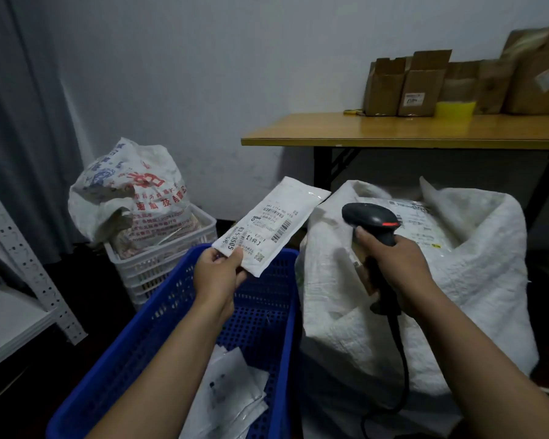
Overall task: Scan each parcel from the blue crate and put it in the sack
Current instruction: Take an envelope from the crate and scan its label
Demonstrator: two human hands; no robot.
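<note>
A parcel-sorting back room: cardboard boxes (pixel 406 87) line the table (pixel 393 129), with a woven sack (pixel 476 280) of labelled parcels below it.

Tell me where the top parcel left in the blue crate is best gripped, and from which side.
Probably at its far corner, pinched from above through the open top. The top parcel lies flat on other parcels, and the walls of the blue crate close off every sideways approach.
</note>
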